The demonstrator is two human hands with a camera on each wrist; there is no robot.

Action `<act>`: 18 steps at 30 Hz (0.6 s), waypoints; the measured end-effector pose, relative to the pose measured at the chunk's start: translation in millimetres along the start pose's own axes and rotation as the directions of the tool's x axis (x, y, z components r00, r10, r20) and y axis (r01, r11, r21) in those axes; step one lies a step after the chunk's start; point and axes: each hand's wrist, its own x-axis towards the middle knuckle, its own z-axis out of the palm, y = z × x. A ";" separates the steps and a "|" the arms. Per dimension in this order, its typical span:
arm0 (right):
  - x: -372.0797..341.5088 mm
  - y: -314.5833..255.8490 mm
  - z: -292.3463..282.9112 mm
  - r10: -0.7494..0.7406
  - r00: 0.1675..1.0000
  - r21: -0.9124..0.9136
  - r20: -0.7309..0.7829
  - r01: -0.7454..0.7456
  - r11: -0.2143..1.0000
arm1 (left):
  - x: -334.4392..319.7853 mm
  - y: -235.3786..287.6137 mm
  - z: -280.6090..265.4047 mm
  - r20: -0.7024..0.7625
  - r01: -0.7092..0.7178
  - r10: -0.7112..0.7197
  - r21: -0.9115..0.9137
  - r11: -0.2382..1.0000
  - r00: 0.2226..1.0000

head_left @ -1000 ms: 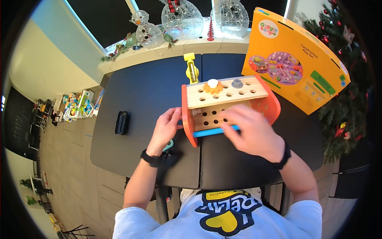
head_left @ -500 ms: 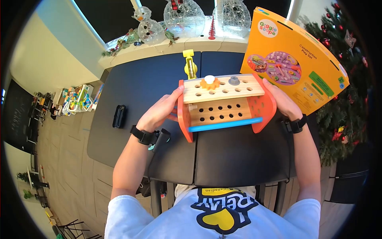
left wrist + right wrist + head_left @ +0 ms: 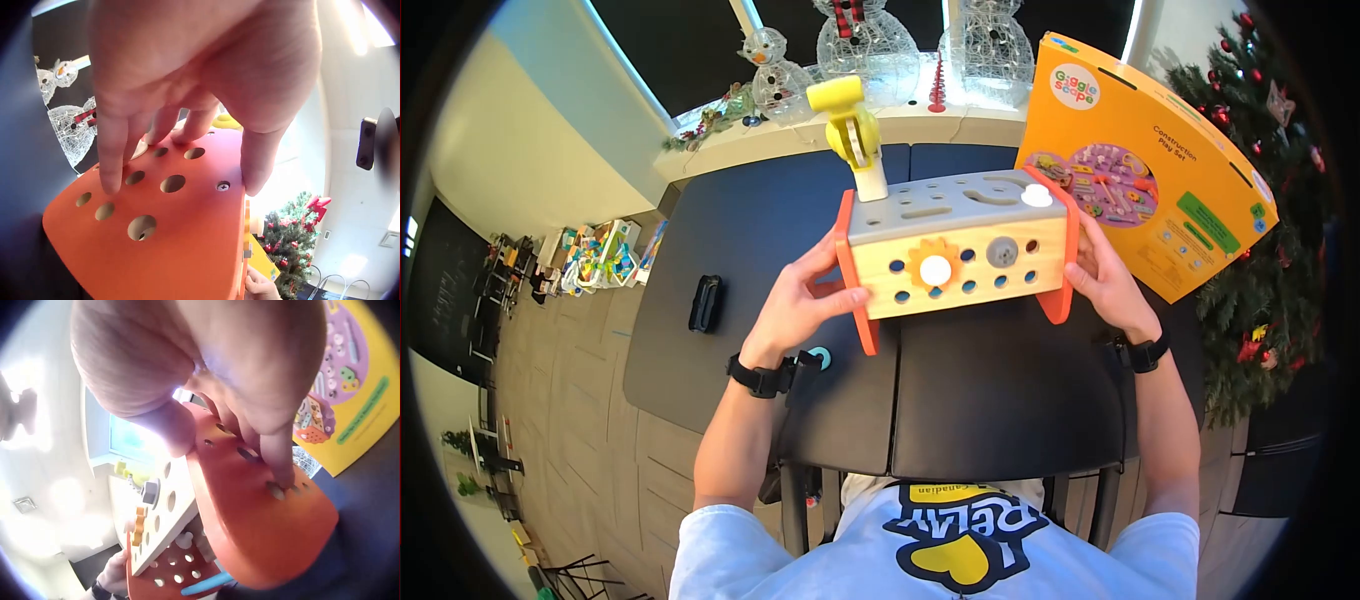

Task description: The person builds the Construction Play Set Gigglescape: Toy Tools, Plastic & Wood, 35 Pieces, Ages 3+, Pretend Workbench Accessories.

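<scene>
Between both hands is a toy workbench with red side panels, its holed wooden face toward me and grey top showing. My left hand grips the left side panel, thumb at the edge, fingers across its outer face. On the other side my right hand holds the right side panel the same way. An orange gear with a white knob and a grey bolt sit in the face. A yellow tool rises at the top's left end; a white knob sits at its right.
An orange play set box stands on the table's right side, beside a decorated tree. A black case lies left on the dark table, and a teal ring by my left wrist. Snowman figures line the sill behind.
My right hand has gone from the workbench's front to its right side panel. The workbench has tipped, so its grey top now shows and the blue bar has left the head view.
</scene>
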 end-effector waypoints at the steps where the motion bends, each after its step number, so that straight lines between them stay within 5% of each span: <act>1: -2.0 3.8 3.1 0.001 1.000 0.017 -0.001 -0.001 1.000 | -2.3 -2.7 -0.9 -0.004 -0.004 0.004 0.006 1.000 1.000; 5: -6.8 16.9 11.0 -0.033 0.999 0.090 0.014 0.032 0.995 | -8.2 -6.7 -1.3 0.016 -0.005 0.004 0.024 1.000 1.000; 14: -15.2 24.0 27.1 -0.006 0.999 -0.064 -0.040 0.004 0.998 | -18.7 -27.0 -2.4 0.005 -0.192 0.197 0.249 0.949 0.980; 18: -18.7 17.5 30.8 -0.044 0.998 -0.185 -0.038 0.036 0.982 | -43.8 -32.4 -28.4 0.053 -0.105 0.096 0.714 0.692 0.994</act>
